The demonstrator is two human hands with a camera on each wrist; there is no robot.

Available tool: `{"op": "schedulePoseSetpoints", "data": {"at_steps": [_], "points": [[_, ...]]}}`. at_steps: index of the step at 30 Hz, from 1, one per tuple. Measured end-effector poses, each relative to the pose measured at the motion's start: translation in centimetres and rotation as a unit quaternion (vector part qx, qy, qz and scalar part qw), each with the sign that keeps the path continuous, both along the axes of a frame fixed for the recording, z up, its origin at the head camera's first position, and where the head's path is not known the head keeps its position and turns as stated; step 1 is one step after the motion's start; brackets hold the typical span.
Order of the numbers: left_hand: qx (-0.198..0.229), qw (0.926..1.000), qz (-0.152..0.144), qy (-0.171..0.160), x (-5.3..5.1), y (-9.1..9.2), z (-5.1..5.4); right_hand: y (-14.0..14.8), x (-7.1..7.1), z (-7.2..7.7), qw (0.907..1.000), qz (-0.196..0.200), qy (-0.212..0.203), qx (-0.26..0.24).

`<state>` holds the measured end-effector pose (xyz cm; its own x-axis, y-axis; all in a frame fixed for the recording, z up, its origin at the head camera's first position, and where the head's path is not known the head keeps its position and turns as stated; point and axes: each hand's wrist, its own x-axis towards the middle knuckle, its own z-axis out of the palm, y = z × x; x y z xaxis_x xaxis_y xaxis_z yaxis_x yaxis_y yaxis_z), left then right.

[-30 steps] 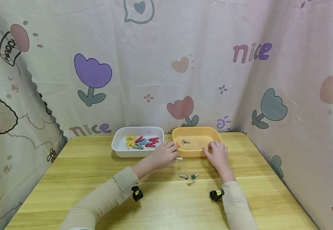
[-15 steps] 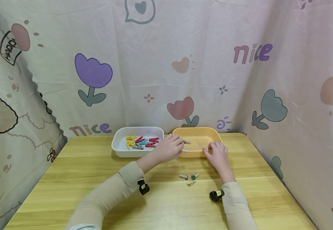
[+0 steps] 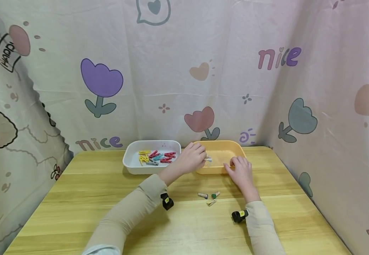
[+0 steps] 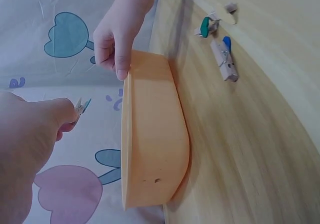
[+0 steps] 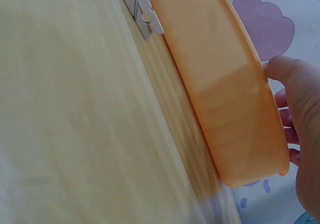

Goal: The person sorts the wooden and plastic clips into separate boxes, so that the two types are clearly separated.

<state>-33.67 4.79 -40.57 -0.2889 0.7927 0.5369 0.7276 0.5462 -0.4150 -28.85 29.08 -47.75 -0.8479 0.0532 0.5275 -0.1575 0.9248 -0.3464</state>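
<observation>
My left hand (image 3: 191, 157) is over the left side of the yellow-orange bin (image 3: 217, 170). It pinches a small wooden clothespin (image 4: 79, 110) with a teal-blue piece on it, held above the rim in the left wrist view. My right hand (image 3: 242, 171) grips the bin's near rim at the right, thumb outside and fingers over the inside. On the table in front of the bin lie a wooden clothespin with a blue piece (image 3: 202, 195), one with a green piece (image 3: 215, 195) and one with a pale yellow piece (image 3: 211, 203). My left hand hides part of the bin's inside.
A white bin (image 3: 152, 171) stands left of the yellow-orange one, holding several plastic clothespins (image 3: 166, 160) in yellow, red, blue and grey. Both bins stand at the back of the wooden table (image 3: 184, 226), against a printed curtain (image 3: 158, 71).
My left hand has lifted the clothespin from near the bin's front wall, up and rightward over its rim. The right hand keeps its place on the rim.
</observation>
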Motion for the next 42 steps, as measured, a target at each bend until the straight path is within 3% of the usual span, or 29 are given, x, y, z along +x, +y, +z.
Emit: {"op": "schedulePoseSetpoints", "data": {"at_steps": [17,21,32,42], "points": [[0.054,0.9973,0.038,-0.033,-2.5,1.7,-0.9,0.1,-0.1,0.1,1.0000,-0.001,-0.001,0.002],[0.050,0.9953,0.063,-0.055,-2.8,1.9,-1.1,0.0,-0.1,0.1,1.0000,-0.001,-0.004,0.004],[0.073,0.9840,0.098,-0.130,-3.9,2.9,-1.9,0.1,-0.2,0.0,1.0000,-0.002,-0.001,0.001],[0.087,0.9689,0.145,-0.180,-4.4,4.0,-2.6,0.0,-0.3,-0.2,1.0000,-0.004,0.005,0.000]]}}
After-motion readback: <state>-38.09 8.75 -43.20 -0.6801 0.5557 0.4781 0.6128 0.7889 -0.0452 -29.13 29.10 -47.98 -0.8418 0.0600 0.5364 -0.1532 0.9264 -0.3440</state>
